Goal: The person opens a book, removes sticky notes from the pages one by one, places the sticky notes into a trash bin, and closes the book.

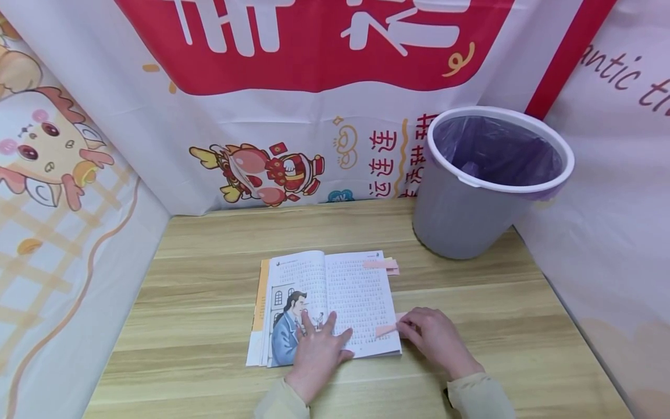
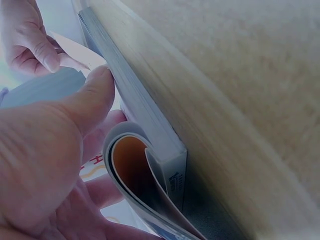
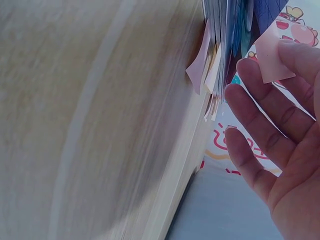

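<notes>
An open book (image 1: 356, 297) lies on the table, its left page showing a drawing of a figure in a blue coat. My left hand (image 1: 316, 352) rests across the lower middle of the pages with spread fingers. In the left wrist view, its thumb (image 2: 95, 95) lies by the edge of the page block. At the lower right edge of the book, my right hand (image 1: 434, 337) pinches a pink sticky note (image 3: 272, 55) between thumb and index finger. That hand's other fingers are loosely bent.
Another pink sticky note (image 1: 379, 265) sticks out at the upper right page edge. More paper tabs (image 3: 200, 62) jut from the book's side. A grey bin (image 1: 460, 215) with a purple liner stands at the back right. Printed cloth (image 1: 303, 116) hangs behind the wooden table (image 1: 209, 244).
</notes>
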`<action>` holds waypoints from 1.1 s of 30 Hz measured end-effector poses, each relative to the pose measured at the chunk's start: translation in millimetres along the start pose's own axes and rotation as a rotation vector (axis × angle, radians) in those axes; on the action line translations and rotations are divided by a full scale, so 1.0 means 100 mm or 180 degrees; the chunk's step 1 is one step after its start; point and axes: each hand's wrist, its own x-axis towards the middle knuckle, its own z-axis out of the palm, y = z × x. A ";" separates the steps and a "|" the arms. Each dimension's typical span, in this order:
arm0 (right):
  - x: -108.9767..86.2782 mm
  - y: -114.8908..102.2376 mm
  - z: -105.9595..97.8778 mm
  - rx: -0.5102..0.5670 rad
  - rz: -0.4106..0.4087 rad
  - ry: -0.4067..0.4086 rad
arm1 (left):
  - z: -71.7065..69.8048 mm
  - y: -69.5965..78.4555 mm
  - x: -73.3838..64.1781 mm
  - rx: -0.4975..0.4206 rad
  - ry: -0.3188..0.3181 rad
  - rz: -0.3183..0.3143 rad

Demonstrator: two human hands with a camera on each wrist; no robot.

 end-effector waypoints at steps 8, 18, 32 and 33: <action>0.01 -0.02 -0.01 0.0057 0.0027 0.0065 | 0.01 0.00 0.00 0.0022 0.0034 0.0014; 0.01 -0.02 0.01 0.0107 0.0098 0.0079 | 0.01 0.00 0.00 0.0015 0.0086 0.0031; 0.01 -0.04 -0.02 0.0064 0.0230 0.0094 | -0.01 0.00 0.00 -0.0018 0.0028 0.0003; 0.01 -0.04 -0.03 0.0050 0.0227 0.0126 | -0.01 0.00 0.00 -0.0025 0.0021 -0.0002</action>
